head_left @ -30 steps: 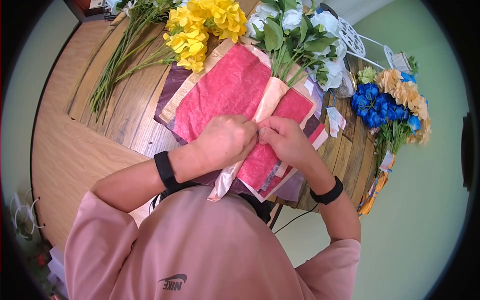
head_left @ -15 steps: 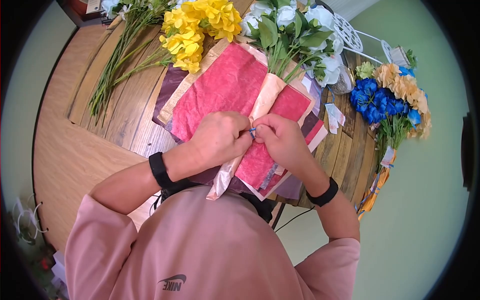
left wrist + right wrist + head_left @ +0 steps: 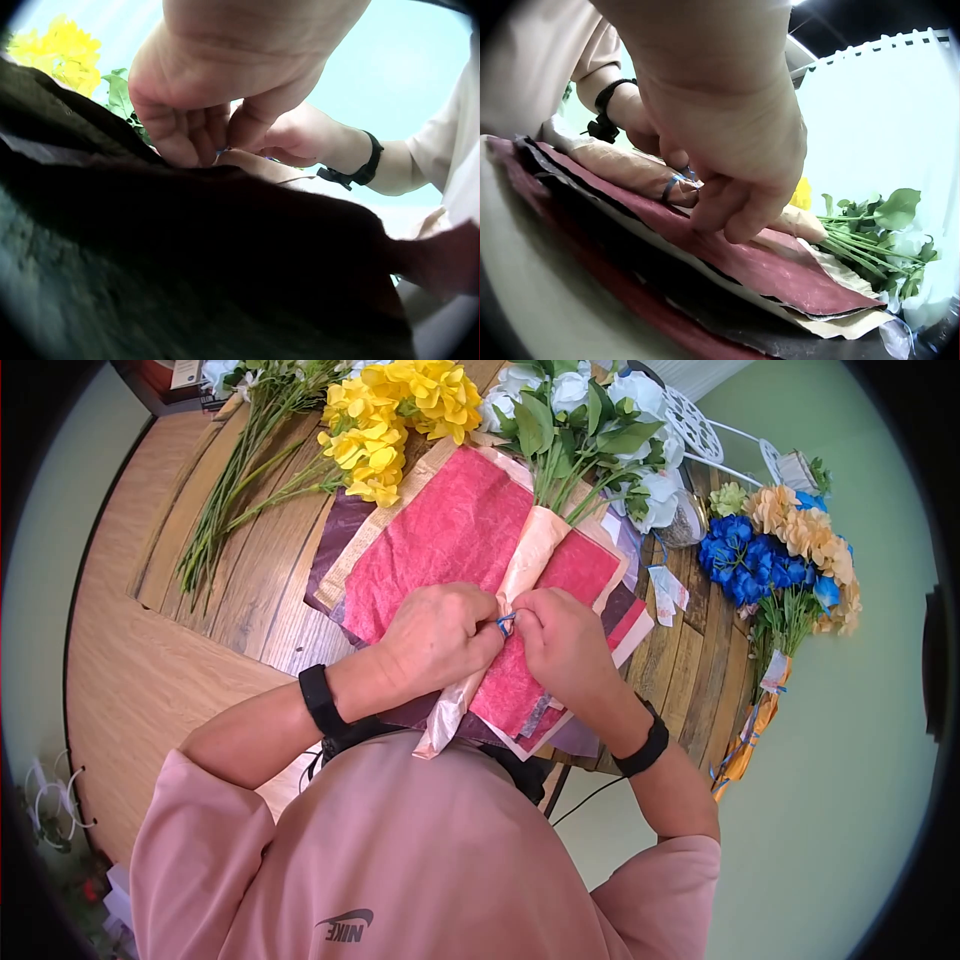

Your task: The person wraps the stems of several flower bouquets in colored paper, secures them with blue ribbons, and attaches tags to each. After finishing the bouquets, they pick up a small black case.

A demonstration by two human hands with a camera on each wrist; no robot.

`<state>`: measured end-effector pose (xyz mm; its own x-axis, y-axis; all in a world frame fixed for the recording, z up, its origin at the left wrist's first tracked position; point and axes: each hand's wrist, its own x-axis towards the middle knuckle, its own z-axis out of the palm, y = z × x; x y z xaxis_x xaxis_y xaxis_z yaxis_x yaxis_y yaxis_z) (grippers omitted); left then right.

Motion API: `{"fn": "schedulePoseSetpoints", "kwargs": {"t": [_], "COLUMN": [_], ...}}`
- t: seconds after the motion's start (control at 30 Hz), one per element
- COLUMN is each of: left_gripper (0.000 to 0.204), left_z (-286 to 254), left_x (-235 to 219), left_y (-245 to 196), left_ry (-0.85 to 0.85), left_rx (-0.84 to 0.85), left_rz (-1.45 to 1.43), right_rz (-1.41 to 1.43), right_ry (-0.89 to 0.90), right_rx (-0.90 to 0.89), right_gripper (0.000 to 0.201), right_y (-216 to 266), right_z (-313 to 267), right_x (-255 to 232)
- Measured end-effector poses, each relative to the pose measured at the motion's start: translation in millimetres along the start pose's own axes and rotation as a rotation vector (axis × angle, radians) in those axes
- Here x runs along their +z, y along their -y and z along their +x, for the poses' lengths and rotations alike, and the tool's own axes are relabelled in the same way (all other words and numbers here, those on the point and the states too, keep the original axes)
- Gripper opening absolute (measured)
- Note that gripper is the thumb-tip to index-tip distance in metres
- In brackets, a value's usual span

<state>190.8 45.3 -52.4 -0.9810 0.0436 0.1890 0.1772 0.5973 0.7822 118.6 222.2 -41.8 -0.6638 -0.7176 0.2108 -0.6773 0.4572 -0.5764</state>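
Note:
White artificial flowers (image 3: 660,498) with green stems (image 3: 560,490) have their lower stems wrapped in a pale peach paper roll (image 3: 535,550). A thin blue tie (image 3: 507,621) goes round the roll near its middle, also seen as a blue tie (image 3: 673,186) in the right wrist view. My left hand (image 3: 440,632) pinches the tie from the left, fingers curled against the roll. From the right, my right hand (image 3: 570,645) pinches it with thumb and index finger. Both hands meet over red wrapping sheets (image 3: 440,530); the fingertips partly hide the tie.
Yellow flowers (image 3: 375,450) and long green stems (image 3: 235,490) lie at the back left of the wooden table (image 3: 270,580). Right of the sheets is a blue and peach bouquet (image 3: 770,565) with an orange wrapped handle (image 3: 745,745). Behind stands a white metal frame (image 3: 700,430).
The blue tie, almost hidden a second ago, now shows as a small loop between the hands. The right hand has turned slightly, with its thumb less visible.

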Motion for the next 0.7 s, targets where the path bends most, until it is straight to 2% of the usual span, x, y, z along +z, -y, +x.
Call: {"fn": "schedulePoseSetpoints", "kwargs": {"t": [0.23, 0.3, 0.43, 0.7], "left_gripper": [0.015, 0.015, 0.015, 0.015], "left_z": [0.7, 0.7, 1.1, -0.9], "left_x": [1.4, 3.0, 2.2, 6.7], "left_y": [-0.4, -0.3, -4.4, 4.3], "left_ry": [0.021, -0.021, 0.024, -0.040], "left_rx": [-0.022, 0.020, -0.001, -0.009], "left_rz": [0.046, 0.056, 0.068, -0.069], "right_rz": [-0.082, -0.079, -0.085, -0.136], "right_ry": [0.023, 0.016, 0.021, 0.009], "right_rx": [-0.003, -0.015, -0.011, 0.028], "right_gripper": [0.005, 0.005, 0.006, 0.008], "right_y": [-0.5, -0.4, -2.1, -3.5], "right_z": [-1.2, -1.6, -2.0, -4.7], "right_x": [-0.2, 0.5, 0.3, -0.9]}}
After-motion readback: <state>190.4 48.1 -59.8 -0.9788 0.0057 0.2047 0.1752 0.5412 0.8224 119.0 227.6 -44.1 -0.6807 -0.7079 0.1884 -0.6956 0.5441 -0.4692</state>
